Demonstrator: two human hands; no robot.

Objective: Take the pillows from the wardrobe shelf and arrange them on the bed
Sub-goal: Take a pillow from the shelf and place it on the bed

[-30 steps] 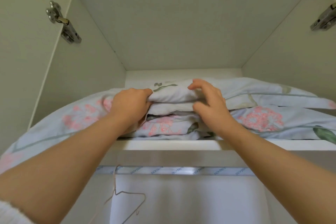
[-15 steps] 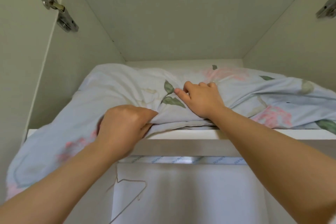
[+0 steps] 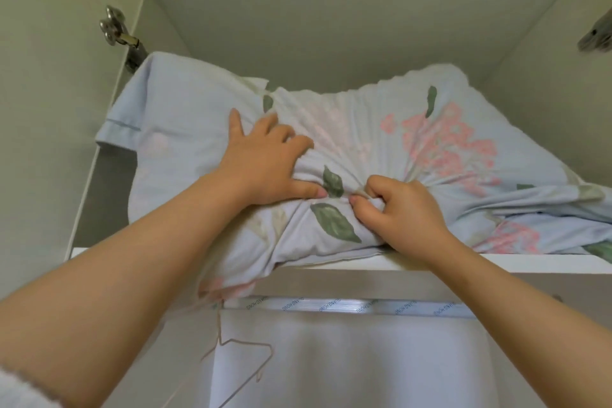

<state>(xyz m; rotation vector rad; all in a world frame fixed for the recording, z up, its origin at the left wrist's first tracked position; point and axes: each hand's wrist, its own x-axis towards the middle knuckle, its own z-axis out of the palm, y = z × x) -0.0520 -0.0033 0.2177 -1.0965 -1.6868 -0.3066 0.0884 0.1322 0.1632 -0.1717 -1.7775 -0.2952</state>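
Note:
A pale blue pillow (image 3: 390, 149) with pink flowers and green leaves lies bunched on the top wardrobe shelf (image 3: 496, 263), its near edge hanging over the shelf front. My left hand (image 3: 265, 162) presses on its upper face with the fingers spread and the thumb pinching a fold. My right hand (image 3: 404, 209) is closed tight on a gathered fold of the cover near the front edge. More of the same floral fabric (image 3: 543, 235) lies underneath at the right; I cannot tell whether it is a second pillow.
White wardrobe walls close in on both sides, with a metal door hinge (image 3: 116, 30) at the upper left and another (image 3: 596, 38) at the right. Below the shelf runs a hanging rail (image 3: 364, 306), with a thin wire hanger (image 3: 245, 361) and a white garment (image 3: 364, 368).
The top pillow has been dragged forward and lifted into a bunch over the shelf edge. My left hand moved from gripping the edge onto its top, and my right hand now clutches a fold.

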